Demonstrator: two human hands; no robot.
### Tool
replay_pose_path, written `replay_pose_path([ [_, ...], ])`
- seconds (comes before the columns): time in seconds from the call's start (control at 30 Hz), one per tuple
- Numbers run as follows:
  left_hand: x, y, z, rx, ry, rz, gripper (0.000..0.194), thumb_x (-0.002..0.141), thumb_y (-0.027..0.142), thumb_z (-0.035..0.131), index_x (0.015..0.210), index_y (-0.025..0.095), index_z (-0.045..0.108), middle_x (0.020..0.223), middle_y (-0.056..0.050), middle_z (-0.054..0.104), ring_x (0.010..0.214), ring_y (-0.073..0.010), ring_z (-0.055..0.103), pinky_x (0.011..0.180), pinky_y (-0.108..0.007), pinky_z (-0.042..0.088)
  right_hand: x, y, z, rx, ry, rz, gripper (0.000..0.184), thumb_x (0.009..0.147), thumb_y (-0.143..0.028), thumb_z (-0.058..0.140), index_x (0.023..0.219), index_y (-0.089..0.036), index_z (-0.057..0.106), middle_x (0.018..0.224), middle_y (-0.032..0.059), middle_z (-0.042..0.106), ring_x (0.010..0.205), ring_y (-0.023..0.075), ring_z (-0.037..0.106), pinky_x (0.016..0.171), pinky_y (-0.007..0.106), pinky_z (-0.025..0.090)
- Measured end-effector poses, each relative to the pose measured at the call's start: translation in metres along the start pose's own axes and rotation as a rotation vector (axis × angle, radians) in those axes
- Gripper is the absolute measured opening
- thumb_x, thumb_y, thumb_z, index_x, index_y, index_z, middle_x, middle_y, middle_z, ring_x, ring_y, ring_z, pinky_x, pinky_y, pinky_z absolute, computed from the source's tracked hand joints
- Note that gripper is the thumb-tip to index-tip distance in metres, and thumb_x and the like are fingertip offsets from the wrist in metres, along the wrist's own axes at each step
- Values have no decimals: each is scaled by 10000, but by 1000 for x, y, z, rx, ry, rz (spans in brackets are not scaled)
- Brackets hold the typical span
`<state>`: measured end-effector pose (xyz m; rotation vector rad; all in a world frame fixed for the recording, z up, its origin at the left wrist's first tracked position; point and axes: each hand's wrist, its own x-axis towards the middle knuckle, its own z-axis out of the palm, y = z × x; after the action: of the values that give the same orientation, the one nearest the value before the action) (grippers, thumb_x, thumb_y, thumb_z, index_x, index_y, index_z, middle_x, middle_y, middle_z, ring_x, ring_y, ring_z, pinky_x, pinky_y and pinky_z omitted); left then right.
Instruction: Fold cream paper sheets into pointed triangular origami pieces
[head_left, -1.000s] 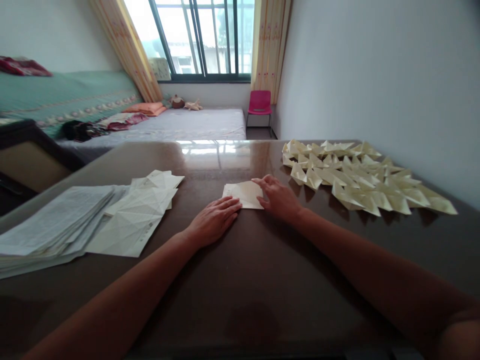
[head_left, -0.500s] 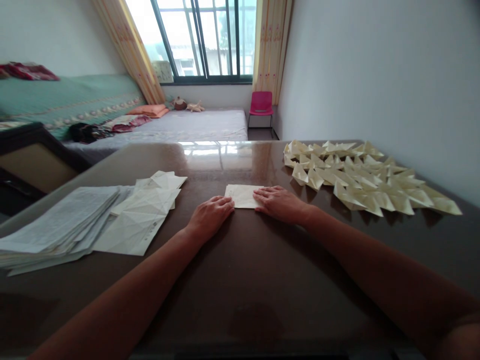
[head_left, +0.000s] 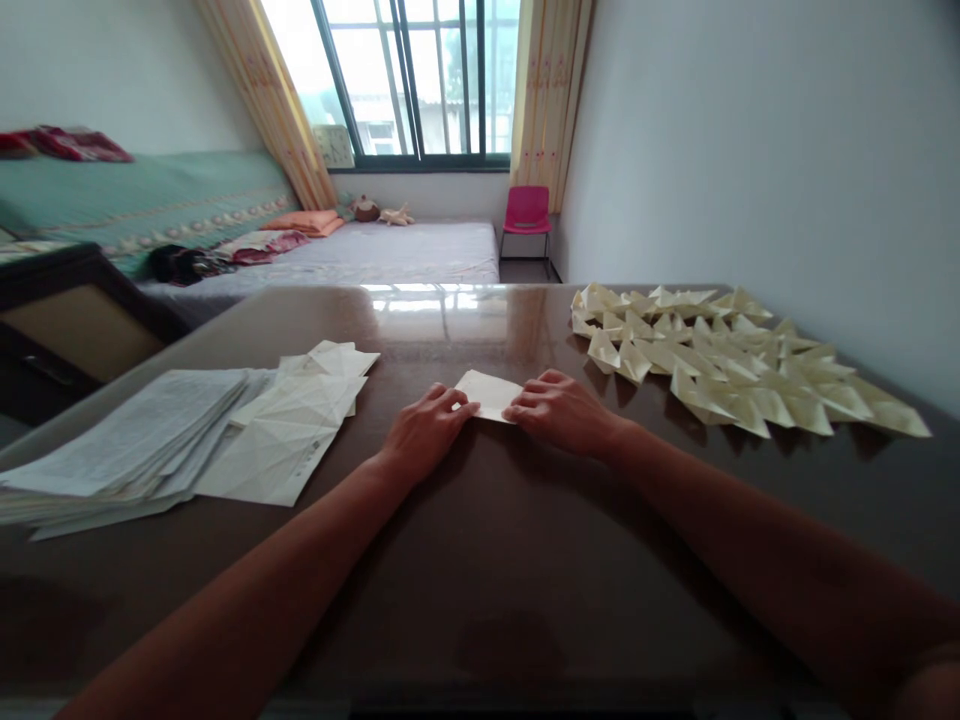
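A small folded sheet of cream paper (head_left: 491,393) lies between my hands at the middle of the brown table. My left hand (head_left: 431,420) pinches its left near corner between thumb and curled fingers. On the opposite side, my right hand (head_left: 559,408) grips the right near edge in the same way. The paper's near edge looks slightly raised. My fingers cover both of its side ends.
Several folded paper boats (head_left: 720,355) stand in rows on the right of the glossy table (head_left: 480,560). At left lie a stack of printed sheets (head_left: 142,430) and creased papers (head_left: 289,435). Beyond are a bed (head_left: 420,248) and a pink chair (head_left: 526,212).
My right hand came down flat on the paper, then both hands curled from lying flat to pinching its near corners. The paper has tilted a little. The view has shifted slightly left.
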<state>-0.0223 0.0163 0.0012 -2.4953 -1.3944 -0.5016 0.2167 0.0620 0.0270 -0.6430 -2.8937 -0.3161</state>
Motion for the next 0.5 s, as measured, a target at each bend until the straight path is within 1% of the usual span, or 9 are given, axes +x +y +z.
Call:
replay_pose_path([
  [0.07,-1,2,-2,-39,-13,45,267,947,287,427,1087,269,653,986,-49,650,890,-177,538,705,-260,493,3,-12,-5,22,27,-52,202,943,-247,459,950,-208,658,887,63,699,870,189,557,791,329,309],
  [0.1,-1,3,-2,-59,-20,75,273,951,287,415,1078,262,656,985,-50,647,875,-173,540,715,-264,492,3,-16,-7,45,33,-74,192,938,-252,466,959,-210,652,905,63,696,879,190,551,799,330,312],
  [0.17,-1,3,-3,-101,-19,131,291,958,277,392,1070,244,658,1009,-55,642,875,-169,548,756,-276,490,4,-19,-10,108,28,-104,198,901,-260,518,1055,-210,632,1025,76,680,953,201,538,829,335,323],
  [0.23,-1,2,-2,-143,-16,160,317,965,270,365,1097,238,651,1046,-52,631,891,-160,560,791,-272,485,2,-14,-10,176,7,-111,337,845,-252,580,1178,-203,590,1174,94,635,1056,220,511,870,350,334],
  [0.27,-1,1,-2,-157,-20,161,329,968,272,354,1117,245,646,1058,-46,625,895,-154,566,794,-265,483,1,-9,-9,210,-5,-107,385,826,-243,594,1209,-204,580,1217,95,617,1097,228,496,886,358,339],
  [0.3,-1,0,-2,-163,-30,156,337,970,279,348,1138,256,639,1065,-40,620,898,-149,570,789,-257,484,0,-3,-7,248,-16,-101,391,820,-231,594,1210,-210,588,1230,87,615,1120,230,489,897,363,346],
  [0.4,-3,-2,-2,-156,-91,151,340,963,282,361,1167,294,633,1088,-27,627,932,-154,576,790,-260,488,-4,12,-1,407,-41,-91,293,863,-206,532,1125,-249,657,1168,33,665,1088,199,523,906,337,383],
  [0.5,-5,-5,-5,-180,-132,136,320,947,282,400,1141,311,653,1116,-9,658,1000,-168,579,840,-281,488,-6,20,7,567,-30,-62,264,920,-261,478,1072,-267,693,1123,12,689,1039,171,555,900,301,419],
])
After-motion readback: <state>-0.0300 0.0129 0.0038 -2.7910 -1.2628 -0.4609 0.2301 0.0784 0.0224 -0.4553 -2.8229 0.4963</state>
